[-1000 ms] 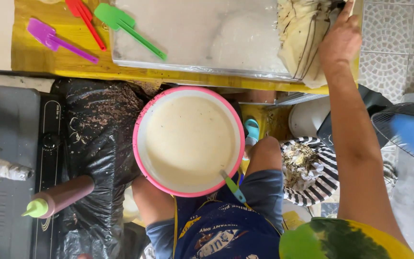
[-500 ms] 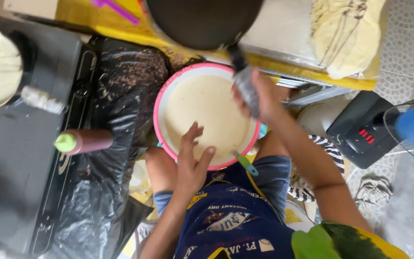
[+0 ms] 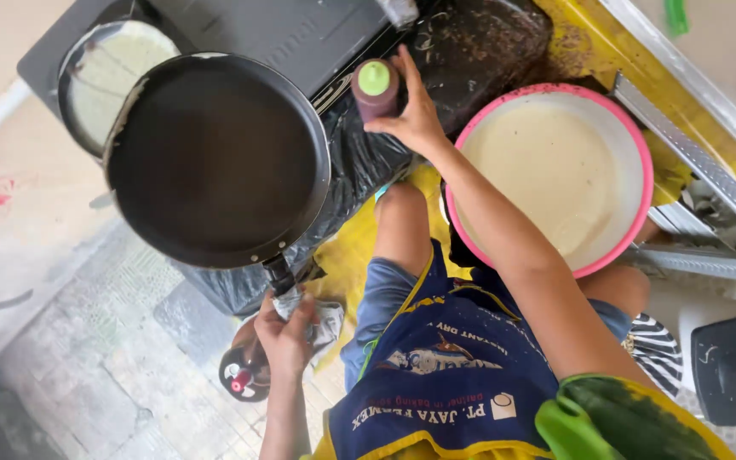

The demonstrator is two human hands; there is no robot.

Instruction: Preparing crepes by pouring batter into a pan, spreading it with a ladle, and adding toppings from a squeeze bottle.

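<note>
The left hand (image 3: 287, 328), half a second ago spread on the batter bowl (image 3: 641, 162), now grips the empty pan (image 3: 215, 158) by its cloth-wrapped handle over the stove (image 3: 291, 34), while the right hand (image 3: 415, 119), which held the pan, closes on the squeeze bottle (image 3: 375, 89).

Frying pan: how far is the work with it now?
Done: a pale round lies in the second pan. In hand: left hand holds the empty black frying pan by its cloth-wrapped handle; right hand grips the green-capped squeeze bottle. Left: the pink-rimmed bowl is full of batter.
</note>
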